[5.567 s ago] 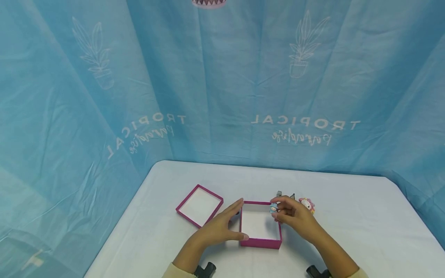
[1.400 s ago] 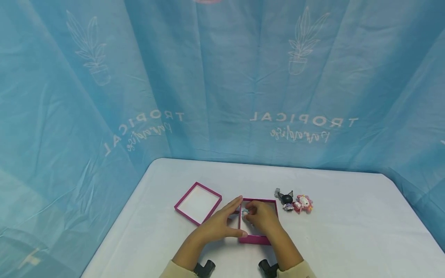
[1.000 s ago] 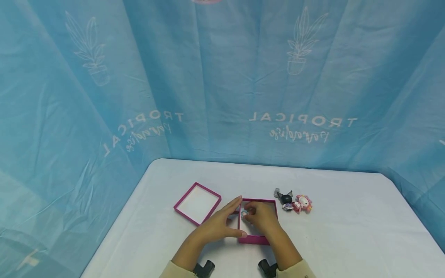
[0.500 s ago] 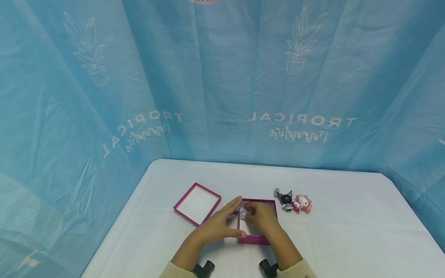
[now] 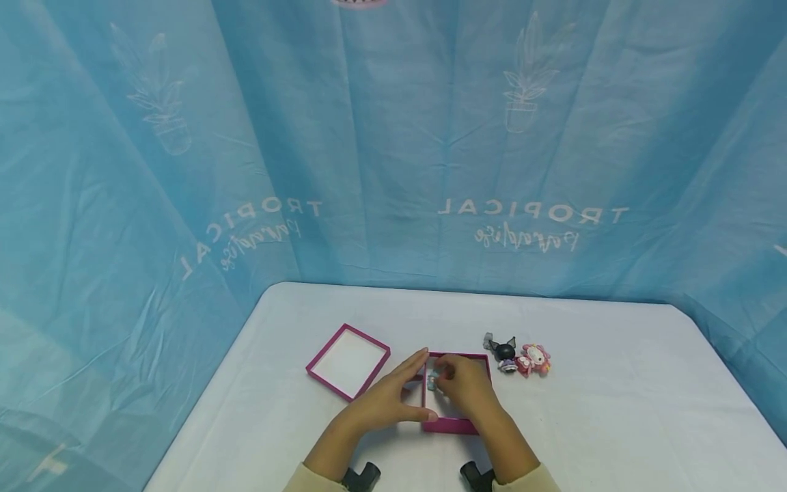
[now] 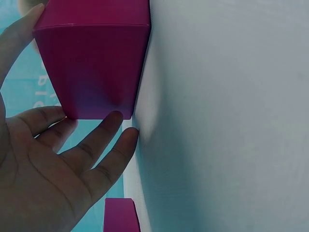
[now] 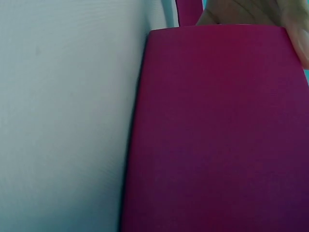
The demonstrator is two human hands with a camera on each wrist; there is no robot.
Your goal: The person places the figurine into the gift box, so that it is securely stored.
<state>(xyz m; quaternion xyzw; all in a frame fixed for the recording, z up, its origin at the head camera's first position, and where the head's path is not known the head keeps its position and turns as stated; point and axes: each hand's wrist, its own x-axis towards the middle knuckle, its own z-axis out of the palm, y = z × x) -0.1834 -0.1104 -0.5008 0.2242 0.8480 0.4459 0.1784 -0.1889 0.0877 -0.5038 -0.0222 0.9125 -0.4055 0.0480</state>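
Note:
A magenta open-topped box (image 5: 450, 426) with a white inside stands on the table. My left hand (image 5: 382, 403) grips its left side, thumb at the front corner and fingers toward the back corner. In the left wrist view, that thumb and the fingertips touch the box wall (image 6: 96, 67). Inside the box, my right hand (image 5: 466, 386) pinches a small light-blue figurine (image 5: 432, 380) near the left wall; the fingers partly hide it. The box wall (image 7: 217, 135) hides the right hand's fingers in the right wrist view.
The box's lid (image 5: 348, 362) lies white inside up at the left. Right of the box lie a black-headed figurine (image 5: 505, 351), a small red one (image 5: 524, 365) and a pink-and-white one (image 5: 537, 357). The white table (image 5: 615, 396) meets a blue curtain (image 5: 393, 137) behind.
From right of the box, the right hand has brought the blue figurine inside, to the left wall. Over the last second it shifts only slightly there. The left hand stays on the box.

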